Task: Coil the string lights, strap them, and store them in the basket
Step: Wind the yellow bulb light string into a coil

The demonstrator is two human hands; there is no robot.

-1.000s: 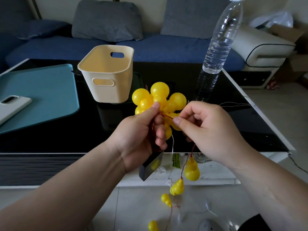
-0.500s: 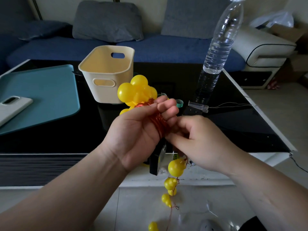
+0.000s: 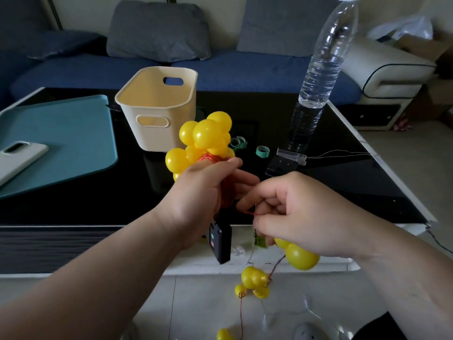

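The string lights (image 3: 206, 141) are yellow gourd-shaped bulbs on thin red wire. My left hand (image 3: 203, 192) has the wire coiled around its fingers, with a cluster of bulbs bunched above them. A black battery box (image 3: 220, 241) hangs below that hand. My right hand (image 3: 294, 212) pinches the loose red wire just right of the coil, one bulb (image 3: 300, 257) hanging under it. More bulbs (image 3: 253, 280) trail down to the floor. The cream basket (image 3: 159, 106) stands open on the black table behind the coil. Green straps (image 3: 262, 151) lie on the table.
A tall clear water bottle (image 3: 318, 77) stands at the right on the black table (image 3: 73, 192). A teal mat (image 3: 61, 133) with a white phone case (image 3: 19, 158) lies at the left. A clear plastic piece with thin wire (image 3: 291, 155) lies near the bottle. A blue sofa is behind.
The bulb cluster on my left hand has swung back up and right. My right hand has moved right and drawn another bulb up from the dangling strand.
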